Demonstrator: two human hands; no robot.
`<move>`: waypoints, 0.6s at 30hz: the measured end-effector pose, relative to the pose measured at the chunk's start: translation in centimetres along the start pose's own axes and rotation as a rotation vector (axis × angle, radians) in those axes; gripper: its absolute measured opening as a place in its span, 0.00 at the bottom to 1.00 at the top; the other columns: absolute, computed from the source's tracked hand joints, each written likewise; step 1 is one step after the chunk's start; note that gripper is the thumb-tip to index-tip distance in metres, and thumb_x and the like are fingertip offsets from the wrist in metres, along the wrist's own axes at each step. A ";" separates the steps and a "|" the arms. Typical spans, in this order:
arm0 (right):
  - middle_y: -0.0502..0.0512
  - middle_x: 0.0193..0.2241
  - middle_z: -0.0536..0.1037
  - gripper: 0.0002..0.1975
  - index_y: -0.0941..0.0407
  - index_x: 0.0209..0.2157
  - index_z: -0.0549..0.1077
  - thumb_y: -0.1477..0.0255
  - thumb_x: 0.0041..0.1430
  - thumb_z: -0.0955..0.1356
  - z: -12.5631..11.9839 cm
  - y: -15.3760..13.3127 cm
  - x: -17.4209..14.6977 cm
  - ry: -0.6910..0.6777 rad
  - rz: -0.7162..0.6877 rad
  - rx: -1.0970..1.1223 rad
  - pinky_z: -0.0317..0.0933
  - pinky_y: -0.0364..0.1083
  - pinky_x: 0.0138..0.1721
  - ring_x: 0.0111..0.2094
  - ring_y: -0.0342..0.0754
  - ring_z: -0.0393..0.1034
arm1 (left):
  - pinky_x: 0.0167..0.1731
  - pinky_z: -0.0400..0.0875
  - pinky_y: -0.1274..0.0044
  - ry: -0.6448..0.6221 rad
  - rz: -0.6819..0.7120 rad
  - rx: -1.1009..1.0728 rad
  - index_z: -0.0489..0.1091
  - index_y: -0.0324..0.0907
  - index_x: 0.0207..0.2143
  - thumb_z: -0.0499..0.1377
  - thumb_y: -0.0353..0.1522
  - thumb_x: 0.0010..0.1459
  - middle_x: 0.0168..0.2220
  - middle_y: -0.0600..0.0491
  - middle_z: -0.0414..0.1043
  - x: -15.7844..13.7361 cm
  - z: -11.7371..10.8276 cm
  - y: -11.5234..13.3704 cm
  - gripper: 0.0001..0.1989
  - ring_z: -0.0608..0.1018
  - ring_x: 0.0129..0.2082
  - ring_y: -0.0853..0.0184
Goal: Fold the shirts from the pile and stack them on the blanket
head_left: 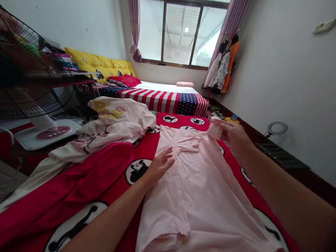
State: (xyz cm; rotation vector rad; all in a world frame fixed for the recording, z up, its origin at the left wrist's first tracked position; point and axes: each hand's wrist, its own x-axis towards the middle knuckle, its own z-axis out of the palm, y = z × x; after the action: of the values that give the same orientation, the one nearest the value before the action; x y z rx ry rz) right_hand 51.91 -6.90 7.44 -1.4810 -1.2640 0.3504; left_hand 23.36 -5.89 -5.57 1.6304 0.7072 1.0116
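A pale pink garment (pixel 207 189) lies spread over a red cloth with black-and-white round prints (pixel 139 169). Its cut cannot be made out for certain; part of the left side is folded inward, with creases near the top. My left hand (pixel 160 166) rests at the garment's left part, palm down, fingers apart and holding nothing. At the upper right, my right hand (pixel 231 132) pinches a corner of the pink fabric and lifts it off the cloth. Left of the garment are a crumpled cream printed cloth (pixel 123 120) and a crimson cloth (pixel 97 178).
A fan (pixel 31 73) on a white base stands at the left. Farther back is a bed with a stars-and-stripes cover (pixel 157 99), a red pillow (pixel 126 81) and a yellow cushion (pixel 97 63). Clothes (pixel 223 70) hang beside the window. A ring light (pixel 277 128) stands by the right wall.
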 end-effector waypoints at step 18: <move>0.51 0.27 0.76 0.06 0.52 0.22 0.71 0.65 0.47 0.68 -10.8 8.1 -18.9 -0.542 0.089 -0.954 0.61 0.45 0.30 0.27 0.48 0.70 | 0.20 0.67 0.81 0.010 -0.338 0.194 0.68 0.38 0.55 0.68 0.41 0.46 0.26 0.55 0.70 4.1 0.7 0.1 0.35 0.74 0.24 0.70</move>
State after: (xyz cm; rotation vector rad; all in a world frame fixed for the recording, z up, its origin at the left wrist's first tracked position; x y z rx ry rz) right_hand 57.03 -26.86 -3.17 -2.3473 -1.9511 0.2100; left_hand 25.88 -2.74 -4.46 1.5999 1.0741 0.7245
